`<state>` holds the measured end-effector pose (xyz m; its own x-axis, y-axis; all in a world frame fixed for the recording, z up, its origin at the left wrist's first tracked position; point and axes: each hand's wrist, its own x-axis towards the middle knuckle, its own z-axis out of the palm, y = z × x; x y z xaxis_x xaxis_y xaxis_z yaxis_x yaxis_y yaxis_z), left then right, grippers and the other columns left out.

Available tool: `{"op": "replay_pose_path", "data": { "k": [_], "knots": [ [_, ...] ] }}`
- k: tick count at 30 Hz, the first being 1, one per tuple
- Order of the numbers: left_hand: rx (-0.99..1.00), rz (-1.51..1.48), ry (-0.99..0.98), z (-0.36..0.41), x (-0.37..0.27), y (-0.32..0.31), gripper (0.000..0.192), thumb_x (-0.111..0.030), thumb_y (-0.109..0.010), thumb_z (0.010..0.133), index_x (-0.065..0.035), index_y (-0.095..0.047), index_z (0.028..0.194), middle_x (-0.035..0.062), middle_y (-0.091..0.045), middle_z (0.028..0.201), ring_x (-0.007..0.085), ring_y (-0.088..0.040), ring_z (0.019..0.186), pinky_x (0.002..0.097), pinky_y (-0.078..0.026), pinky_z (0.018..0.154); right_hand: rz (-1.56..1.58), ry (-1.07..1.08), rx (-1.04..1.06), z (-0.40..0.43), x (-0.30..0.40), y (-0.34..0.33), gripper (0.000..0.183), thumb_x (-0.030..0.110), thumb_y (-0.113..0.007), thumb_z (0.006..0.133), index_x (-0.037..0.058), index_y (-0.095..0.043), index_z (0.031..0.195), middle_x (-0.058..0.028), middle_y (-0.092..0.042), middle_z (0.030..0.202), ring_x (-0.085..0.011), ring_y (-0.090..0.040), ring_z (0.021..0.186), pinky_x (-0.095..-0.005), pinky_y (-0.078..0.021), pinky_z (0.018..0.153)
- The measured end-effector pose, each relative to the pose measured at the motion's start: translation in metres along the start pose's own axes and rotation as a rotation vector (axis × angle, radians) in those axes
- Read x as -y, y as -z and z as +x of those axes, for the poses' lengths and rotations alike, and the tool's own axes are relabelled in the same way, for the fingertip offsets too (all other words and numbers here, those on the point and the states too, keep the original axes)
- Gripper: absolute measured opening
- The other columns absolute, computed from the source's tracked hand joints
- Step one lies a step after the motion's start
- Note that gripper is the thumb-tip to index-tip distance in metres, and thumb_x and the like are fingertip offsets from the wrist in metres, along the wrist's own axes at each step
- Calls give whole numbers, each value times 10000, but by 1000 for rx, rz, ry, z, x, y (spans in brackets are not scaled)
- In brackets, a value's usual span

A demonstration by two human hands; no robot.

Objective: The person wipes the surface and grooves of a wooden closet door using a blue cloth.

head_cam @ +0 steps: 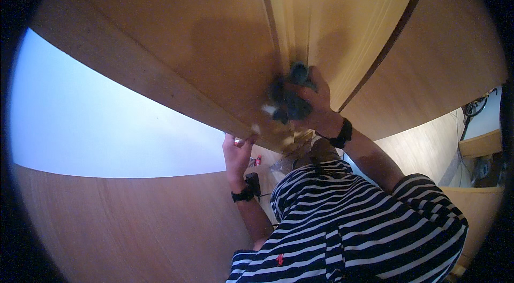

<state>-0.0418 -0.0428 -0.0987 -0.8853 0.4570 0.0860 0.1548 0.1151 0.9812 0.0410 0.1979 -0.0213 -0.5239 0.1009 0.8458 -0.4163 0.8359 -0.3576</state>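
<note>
My right hand is wrapped around a dark green hand-held power tool, against a wood-veneer panel. Blur hides which kind of tool it is; a round end faces up and a pale patch shows at its left side. My left hand pinches the panel's near edge, thumb and fingers on either side. Dark strips run up the wood on the right. Shadows of the arm and tool fall across the panel.
Below my left hand, a black device with a cable hangs near the wrist, and a small red item lies lower down. A curved-looking wood panel stands at the left. Cables and gear are at the far right.
</note>
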Motion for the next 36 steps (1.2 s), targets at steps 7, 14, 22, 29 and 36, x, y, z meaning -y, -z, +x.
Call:
{"op": "replay_pose_path", "data": {
  "k": [7,14,22,29,36],
  "knots": [
    [-21,35,-4,2,-10,-6,315,-107,-674,876,18,-555,1140,103,-634,1052,195,-635,919,348,-541,816,-17,-118,256,-46,-14,6,572,230,-795,526,152,-658,1076,-161,-569,1058,-367,-609,917,-411,-537,762],
    [53,133,-6,2,-19,-4,409,-84,-703,845,20,-520,1195,147,-618,1116,250,-642,965,359,-542,809,36,-65,39,3,-24,41,496,138,-829,602,119,-655,1067,-167,-558,1028,-333,-618,899,-359,-523,736],
    [-7,34,-51,1,-17,-7,431,-91,-718,838,42,-509,1191,149,-611,1127,259,-607,1054,365,-527,863,88,146,-181,101,26,47,530,169,-840,588,119,-666,1086,-137,-538,1076,-320,-601,965,-375,-513,808],
    [18,78,-32,-1,-9,-1,416,-104,-703,847,36,-515,1191,156,-608,1145,266,-603,1071,352,-508,908,-59,96,-329,103,39,25,550,188,-832,541,166,-675,1068,-135,-511,1075,-344,-584,962,-398,-509,805],
    [-12,89,-14,-2,-16,-3,408,-89,-695,849,44,-507,1187,157,-606,1144,289,-611,1063,379,-541,857,-63,67,-313,94,39,19,535,206,-835,540,182,-675,1050,-155,-533,1069,-359,-605,905,-412,-524,734]
  ]
}}
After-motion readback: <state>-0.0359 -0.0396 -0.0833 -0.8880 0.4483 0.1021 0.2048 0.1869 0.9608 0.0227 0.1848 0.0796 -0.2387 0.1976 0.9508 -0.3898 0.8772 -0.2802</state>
